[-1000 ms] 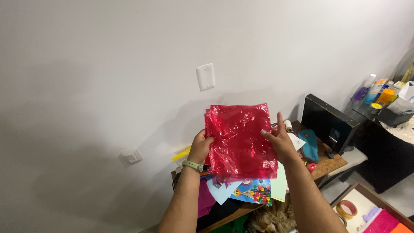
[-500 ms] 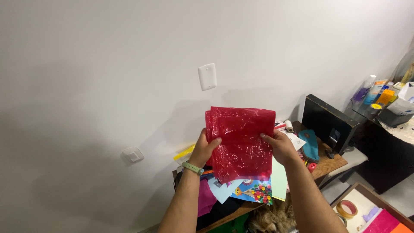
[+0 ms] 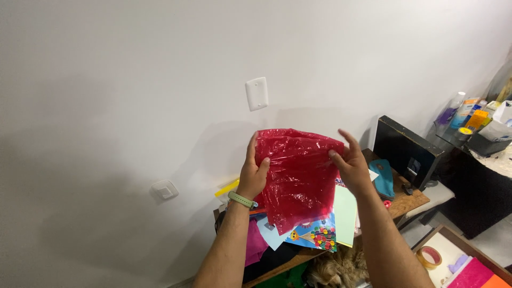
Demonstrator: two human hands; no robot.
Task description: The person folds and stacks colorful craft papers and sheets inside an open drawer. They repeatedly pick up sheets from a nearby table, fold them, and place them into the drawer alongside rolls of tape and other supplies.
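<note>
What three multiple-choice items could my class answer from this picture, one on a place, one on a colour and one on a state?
1. Where is the roll of tape?
A. On the wall
B. In a tray at lower right
C. On the left wrist

2. What colour is the crinkled plastic sheet?
A. Red
B. Blue
C. Clear

3. How is the sheet held?
A. Flat on the desk
B. By one hand alone
C. Up in the air, by both hands at its top corners

Answers: 1 B, it lies in the wooden tray. 2 A, it is shiny red throughout. 3 C, the left hand and right hand each pinch the upper edge.
</note>
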